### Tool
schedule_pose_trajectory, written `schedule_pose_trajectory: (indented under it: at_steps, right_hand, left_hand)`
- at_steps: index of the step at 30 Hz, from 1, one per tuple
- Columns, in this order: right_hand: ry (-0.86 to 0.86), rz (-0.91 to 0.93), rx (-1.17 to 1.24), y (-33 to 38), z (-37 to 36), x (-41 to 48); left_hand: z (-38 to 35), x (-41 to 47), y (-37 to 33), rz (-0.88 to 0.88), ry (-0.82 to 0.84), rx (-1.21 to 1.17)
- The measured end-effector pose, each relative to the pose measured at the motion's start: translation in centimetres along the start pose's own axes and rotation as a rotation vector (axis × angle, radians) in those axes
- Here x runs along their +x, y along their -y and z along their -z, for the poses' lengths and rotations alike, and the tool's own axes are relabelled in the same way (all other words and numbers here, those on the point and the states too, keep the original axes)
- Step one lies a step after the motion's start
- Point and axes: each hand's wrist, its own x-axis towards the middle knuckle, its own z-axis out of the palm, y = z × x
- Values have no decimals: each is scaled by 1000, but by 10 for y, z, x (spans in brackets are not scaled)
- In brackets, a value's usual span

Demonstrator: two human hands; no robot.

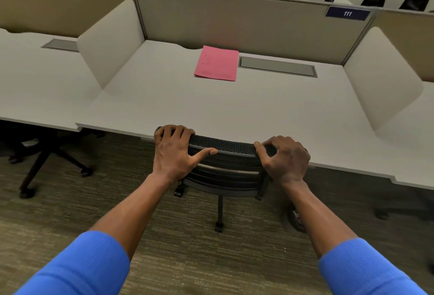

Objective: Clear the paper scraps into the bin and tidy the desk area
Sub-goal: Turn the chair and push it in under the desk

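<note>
While black mesh office chair (223,146) sits tucked against white desk (234,111), left hand (173,153) and right hand (284,158) curl over chair's top rail, gripping it; pink paper sheet (217,63) lies flat beyond chair, near desk's back partition (234,17).

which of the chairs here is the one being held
The black mesh-backed chair tucked at desk 111: the left hand and right hand grasp its backrest top. The other chairs stand untouched.

Both forearms are bare from wrist to mid-forearm. Bright blue ribbed sleeves, left (79,266) and right (366,271), are pushed up. The hands, left (175,151) and right (285,157), wear nothing.
</note>
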Motion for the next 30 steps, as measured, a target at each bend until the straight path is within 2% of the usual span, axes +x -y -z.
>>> schedule_pose_trajectory:
  at_steps: [20, 30]
  right_hand:
    - [54, 55, -40, 6, -1, 4]
    - [207, 40, 13, 11, 19, 10]
  left_hand:
    - [4, 9, 7, -4, 89, 33]
    - [38, 18, 4, -7, 445, 59]
